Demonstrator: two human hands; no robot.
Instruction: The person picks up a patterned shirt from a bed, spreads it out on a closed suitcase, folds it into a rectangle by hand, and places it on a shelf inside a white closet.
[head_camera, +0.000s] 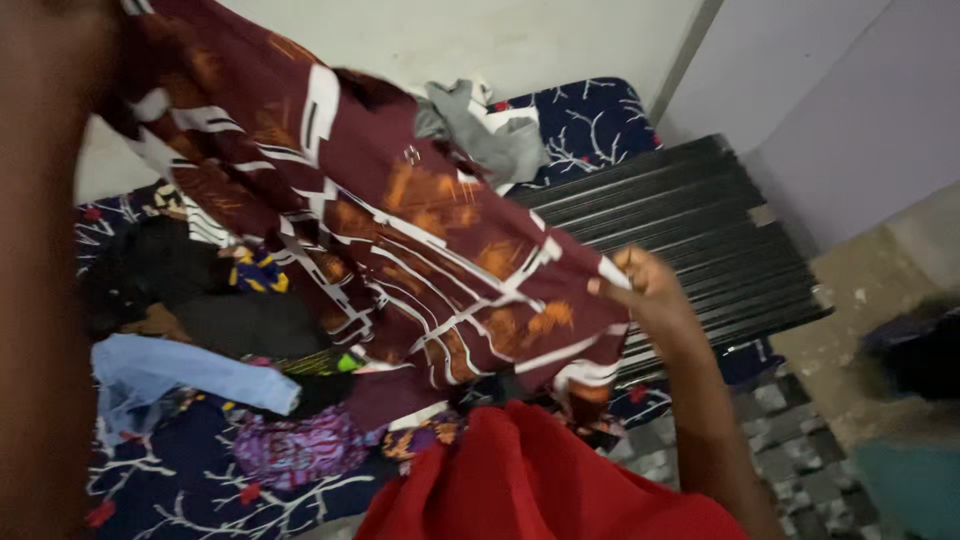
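Note:
A maroon garment (400, 230) with orange patches and white lines is stretched in the air across the middle of the view. My right hand (645, 290) pinches its lower right corner. My left arm (40, 280) fills the left edge, raised high; the hand itself is out of view at the top left, where the garment's other end goes up. Red cloth (540, 480) lies close below me at the bottom.
A pile of clothes lies on a dark blue sheet with white branch print (590, 115): a light blue piece (180, 370), black pieces (170, 270), a grey piece (490, 135), a purple patterned piece (300, 445). A black ribbed panel (690, 220) lies at right, beside a wall.

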